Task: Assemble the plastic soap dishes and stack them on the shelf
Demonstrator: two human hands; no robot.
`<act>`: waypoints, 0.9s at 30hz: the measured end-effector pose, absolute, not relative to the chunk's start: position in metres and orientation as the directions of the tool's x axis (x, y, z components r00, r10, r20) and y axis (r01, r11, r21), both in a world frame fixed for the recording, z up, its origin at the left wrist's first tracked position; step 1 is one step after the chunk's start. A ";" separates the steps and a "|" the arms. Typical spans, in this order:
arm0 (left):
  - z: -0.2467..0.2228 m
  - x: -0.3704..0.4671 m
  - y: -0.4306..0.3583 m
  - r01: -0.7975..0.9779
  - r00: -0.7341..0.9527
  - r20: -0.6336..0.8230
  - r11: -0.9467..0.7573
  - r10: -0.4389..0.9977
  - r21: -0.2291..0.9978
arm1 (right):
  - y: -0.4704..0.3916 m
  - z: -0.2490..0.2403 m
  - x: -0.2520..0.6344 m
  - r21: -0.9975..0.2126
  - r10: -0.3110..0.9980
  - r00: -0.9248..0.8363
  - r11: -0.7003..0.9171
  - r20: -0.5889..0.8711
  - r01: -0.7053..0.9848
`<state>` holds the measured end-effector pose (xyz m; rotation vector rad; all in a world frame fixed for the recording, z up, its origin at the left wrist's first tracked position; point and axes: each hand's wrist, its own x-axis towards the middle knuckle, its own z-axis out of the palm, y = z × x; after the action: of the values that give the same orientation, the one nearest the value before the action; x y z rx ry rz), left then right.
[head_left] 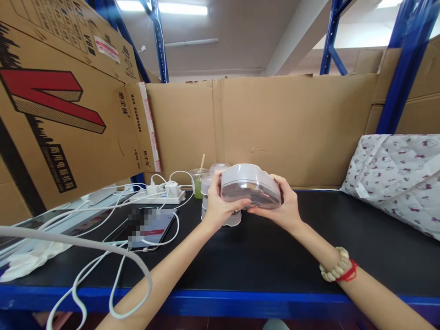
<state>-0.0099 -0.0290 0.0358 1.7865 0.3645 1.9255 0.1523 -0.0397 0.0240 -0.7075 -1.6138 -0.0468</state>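
Between both hands, raised above the black shelf top [268, 256], is a pale grey lidded container [252, 181] with a translucent, darker lower side facing me. My left hand [219, 206] grips its left end, thumb along the lower edge. Around the right end wraps my right hand [285, 206], its thumb also under the lower edge. Behind the held container stand stacked clear-grey containers [206, 201], partly hidden by it and by my left hand. A cup with green liquid [198, 183] and a straw is just left of that stack.
On the left lie a tablet or phone [154, 229], looping white cables [137, 261] and a white power strip [175, 197]. A large printed carton [68, 105] leans in at upper left. Cardboard [292, 128] walls the back. A patterned quilted bag [395, 178] sits at right.
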 end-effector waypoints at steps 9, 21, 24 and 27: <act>0.026 -0.002 -0.031 -0.209 -0.178 0.704 -0.726 0.687 0.655 | -0.037 0.024 0.154 -0.531 0.559 -0.024 0.800 0.829 0.279; 0.035 -0.015 -0.023 0.014 -0.159 0.852 -0.861 0.500 0.508 | -0.022 0.036 0.160 -0.858 0.859 0.256 0.489 0.443 -0.156; 0.034 -0.024 -0.016 0.472 -0.066 0.955 -0.834 0.289 0.285 | -0.016 0.042 0.180 -0.941 0.955 0.201 0.260 0.218 -0.215; 0.030 -0.030 -0.008 0.731 0.087 0.961 -0.672 0.261 0.116 | -0.014 0.044 0.202 -0.979 0.992 0.100 0.095 0.078 -0.182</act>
<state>-0.0305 -0.0078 0.0303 2.5709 1.2692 2.0959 0.2023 -0.0141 0.0443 -1.0512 -1.0455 1.1615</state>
